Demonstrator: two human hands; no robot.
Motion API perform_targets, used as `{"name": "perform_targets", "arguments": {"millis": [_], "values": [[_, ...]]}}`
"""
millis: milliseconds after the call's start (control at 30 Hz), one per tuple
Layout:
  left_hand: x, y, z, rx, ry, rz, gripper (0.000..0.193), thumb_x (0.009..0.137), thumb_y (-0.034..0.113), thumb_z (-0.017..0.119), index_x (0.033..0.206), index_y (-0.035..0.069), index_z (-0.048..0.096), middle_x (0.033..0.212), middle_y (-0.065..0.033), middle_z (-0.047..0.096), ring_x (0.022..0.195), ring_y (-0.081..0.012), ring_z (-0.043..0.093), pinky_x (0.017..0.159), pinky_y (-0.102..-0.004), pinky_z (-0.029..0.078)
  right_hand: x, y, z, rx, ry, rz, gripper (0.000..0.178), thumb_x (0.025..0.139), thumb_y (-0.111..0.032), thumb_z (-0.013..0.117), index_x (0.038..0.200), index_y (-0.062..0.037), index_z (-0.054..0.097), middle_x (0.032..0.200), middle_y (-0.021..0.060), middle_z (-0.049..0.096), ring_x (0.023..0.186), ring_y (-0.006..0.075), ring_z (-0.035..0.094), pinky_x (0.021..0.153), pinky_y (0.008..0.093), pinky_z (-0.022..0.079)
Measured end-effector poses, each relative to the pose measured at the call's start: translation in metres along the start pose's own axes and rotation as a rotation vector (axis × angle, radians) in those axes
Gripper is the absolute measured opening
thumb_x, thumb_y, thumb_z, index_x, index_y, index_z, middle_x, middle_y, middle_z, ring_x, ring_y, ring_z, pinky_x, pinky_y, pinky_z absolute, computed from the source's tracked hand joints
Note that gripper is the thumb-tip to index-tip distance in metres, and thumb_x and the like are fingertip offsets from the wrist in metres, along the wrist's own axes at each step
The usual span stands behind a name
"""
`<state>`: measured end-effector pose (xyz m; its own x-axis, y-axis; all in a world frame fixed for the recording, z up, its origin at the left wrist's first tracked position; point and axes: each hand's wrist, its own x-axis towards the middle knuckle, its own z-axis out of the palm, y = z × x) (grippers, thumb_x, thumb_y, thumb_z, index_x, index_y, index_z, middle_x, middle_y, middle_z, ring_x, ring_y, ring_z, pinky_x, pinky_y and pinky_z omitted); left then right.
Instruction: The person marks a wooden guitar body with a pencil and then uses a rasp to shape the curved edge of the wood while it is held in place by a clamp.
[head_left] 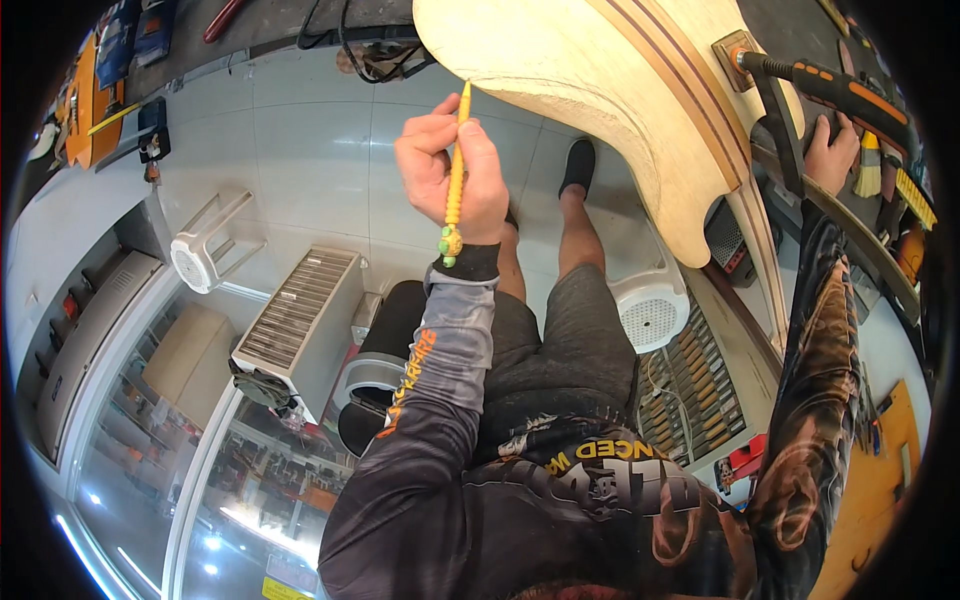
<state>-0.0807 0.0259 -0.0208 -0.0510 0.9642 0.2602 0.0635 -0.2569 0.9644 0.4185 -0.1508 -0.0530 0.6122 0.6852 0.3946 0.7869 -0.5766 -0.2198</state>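
Observation:
My left hand (455, 170) is closed on a yellow pencil (457, 180) with a beaded, colourful figure at its end. The pencil's tip meets the rounded lower edge of a pale wooden guitar body (540, 45). Dark laminated stripes run down the guitar's middle into its neck, and rough carving marks show along the curved edge. At the right, my right hand (832, 155) rests with fingers extended on the bench beyond a bar clamp (850, 95) with a black and orange handle. The clamp presses a small wooden pad (738, 58) onto the guitar body.
A yellow-handled brush (868, 165) and a yellow-backed brush (915, 198) lie by the right hand. White stools (197, 262) stand on the tiled floor. A drawer of tools (700, 385) sits below the bench. Cables (375, 60) hang at the bench's front edge.

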Motion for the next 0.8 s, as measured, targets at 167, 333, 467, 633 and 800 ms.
{"name": "perform_targets", "arguments": {"millis": [167, 333, 467, 633, 800], "values": [[-0.006, -0.001, 0.007, 0.057, -0.093, 0.050, 0.013, 0.101, -0.007, 0.062, 0.104, 0.001, 0.052, 0.096, -0.0121, 0.064, 0.079, -0.0159, 0.065, 0.114, -0.0575, 0.057, 0.002, 0.002, 0.001, -0.001, -0.011, -0.006, 0.054, 0.107, -0.039, 0.067, 0.149, -0.0051, 0.067, 0.148, 0.0222, 0.064, 0.139, 0.0393, 0.057, 0.120, 0.0483, 0.043], [-0.006, 0.002, 0.008, 0.053, -0.021, 0.026, 0.015, 0.101, -0.007, 0.064, 0.106, 0.001, 0.053, 0.099, -0.0144, 0.066, 0.091, -0.0214, 0.069, 0.113, -0.0553, 0.057, 0.001, 0.002, 0.001, 0.007, 0.004, -0.008, 0.054, 0.107, -0.038, 0.067, 0.149, -0.0052, 0.067, 0.147, 0.0221, 0.065, 0.140, 0.0393, 0.057, 0.121, 0.0483, 0.043], [-0.010, -0.001, 0.008, 0.075, -0.103, 0.065, 0.013, 0.101, -0.006, 0.065, 0.107, 0.000, 0.055, 0.101, -0.0167, 0.068, 0.099, -0.0259, 0.069, 0.110, -0.0535, 0.057, 0.000, -0.001, 0.000, 0.017, -0.007, 0.016, 0.054, 0.107, -0.039, 0.067, 0.150, -0.0054, 0.066, 0.147, 0.0222, 0.064, 0.141, 0.0395, 0.057, 0.122, 0.0484, 0.042], [-0.005, -0.004, 0.003, 0.057, -0.006, 0.055, 0.015, 0.100, -0.007, 0.065, 0.105, 0.002, 0.055, 0.099, -0.0145, 0.068, 0.096, -0.0219, 0.068, 0.111, -0.0545, 0.056, 0.000, -0.002, -0.001, 0.008, -0.001, 0.016, 0.055, 0.107, -0.039, 0.067, 0.151, -0.0060, 0.066, 0.148, 0.0219, 0.064, 0.141, 0.0395, 0.056, 0.122, 0.0485, 0.042], [-0.011, 0.004, 0.010, 0.117, -0.093, 0.077, 0.014, 0.099, -0.009, 0.064, 0.105, 0.001, 0.055, 0.100, -0.0145, 0.066, 0.097, -0.0240, 0.068, 0.110, -0.0538, 0.056, 0.000, -0.003, -0.001, 0.018, -0.013, 0.034, 0.055, 0.107, -0.039, 0.067, 0.151, -0.0065, 0.066, 0.148, 0.0216, 0.063, 0.142, 0.0395, 0.056, 0.122, 0.0485, 0.042]]}}
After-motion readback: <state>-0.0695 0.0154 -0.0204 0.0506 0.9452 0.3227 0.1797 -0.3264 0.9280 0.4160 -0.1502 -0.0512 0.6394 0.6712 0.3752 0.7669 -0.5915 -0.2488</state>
